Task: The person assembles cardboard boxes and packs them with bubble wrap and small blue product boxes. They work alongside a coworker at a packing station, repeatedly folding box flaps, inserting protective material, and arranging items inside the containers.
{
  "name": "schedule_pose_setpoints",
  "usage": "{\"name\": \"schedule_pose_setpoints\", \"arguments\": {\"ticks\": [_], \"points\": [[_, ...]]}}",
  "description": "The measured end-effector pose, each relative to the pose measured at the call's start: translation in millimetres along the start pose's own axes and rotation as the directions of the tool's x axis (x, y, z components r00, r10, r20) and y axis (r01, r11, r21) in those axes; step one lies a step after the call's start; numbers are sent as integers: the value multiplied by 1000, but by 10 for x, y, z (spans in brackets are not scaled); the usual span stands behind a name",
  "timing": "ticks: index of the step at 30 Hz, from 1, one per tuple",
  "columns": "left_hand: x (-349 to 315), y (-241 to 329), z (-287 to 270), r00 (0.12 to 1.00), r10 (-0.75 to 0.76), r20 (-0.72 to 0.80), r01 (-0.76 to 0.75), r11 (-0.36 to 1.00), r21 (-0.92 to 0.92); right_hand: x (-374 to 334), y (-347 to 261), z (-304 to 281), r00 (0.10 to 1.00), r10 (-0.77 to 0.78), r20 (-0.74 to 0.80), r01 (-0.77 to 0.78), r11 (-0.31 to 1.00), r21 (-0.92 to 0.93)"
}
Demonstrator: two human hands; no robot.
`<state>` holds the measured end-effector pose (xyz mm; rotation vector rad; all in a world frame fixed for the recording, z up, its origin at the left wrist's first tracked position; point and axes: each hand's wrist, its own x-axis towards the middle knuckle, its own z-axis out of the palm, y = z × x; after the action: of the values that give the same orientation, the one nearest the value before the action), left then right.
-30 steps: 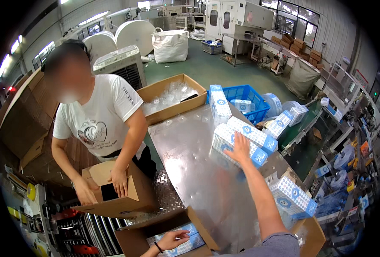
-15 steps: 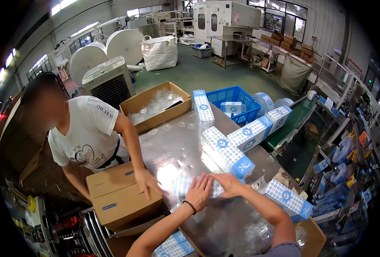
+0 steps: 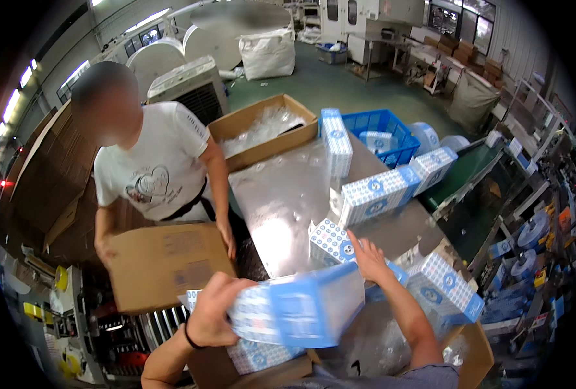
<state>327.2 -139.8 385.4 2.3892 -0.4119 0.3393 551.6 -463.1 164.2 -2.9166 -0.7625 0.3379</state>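
Note:
My left hand [image 3: 218, 312] grips the end of a blue-and-white patterned package [image 3: 281, 314], held tilted above an open carton [image 3: 281, 371]. Another patterned package [image 3: 255, 355] lies inside that carton, partly hidden by the held one. My right hand [image 3: 370, 260] has its fingers stretched out against the right side of a similar package [image 3: 329, 242] on the metal table [image 3: 275, 214]. Its thumb is hidden from view. Right of my forearm stands one more package [image 3: 440, 288].
A co-worker [image 3: 152, 162] at the left holds a brown carton [image 3: 171, 262] with both hands. Several packages [image 3: 375, 194] stand farther back near a blue crate [image 3: 392, 139]. An open box [image 3: 262, 133] of clear plastic sits at the far edge. A green conveyor [image 3: 466, 172] runs at the right.
My left hand has brought a package off the table toward the lower left. My right hand has shifted to another package. The co-worker's carton has been turned and moved; the view has shifted.

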Motion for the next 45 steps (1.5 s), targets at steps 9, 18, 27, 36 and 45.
{"name": "schedule_pose_setpoints", "arguments": {"ticks": [9, 18, 27, 36, 45], "points": [[-2154, -606, 568, 900, -424, -102, 412, 903, -118, -295, -215, -729, 875, -75, -478, 391, 694, 605], [-2746, -1656, 2463, 458, -526, 717, 482, 824, 297, -1165, -1301, 182, 812, -567, 134, -375, -332, 866], [-3440, -2524, 2747, 282, -637, 717, 731, 627, 269, -477, -3500, 2589, 670, -742, 14, 742, 669, -49], [-2872, -2516, 2478, 130, -673, 728, 727, 564, 392, 121, -3239, 2832, 518, -551, 654, 552, 800, 237], [-2558, -2478, 2251, 489, -610, 624, 684, 712, 160, -1336, -1733, 205, 897, 237, -372, 171, 592, 788]]}}
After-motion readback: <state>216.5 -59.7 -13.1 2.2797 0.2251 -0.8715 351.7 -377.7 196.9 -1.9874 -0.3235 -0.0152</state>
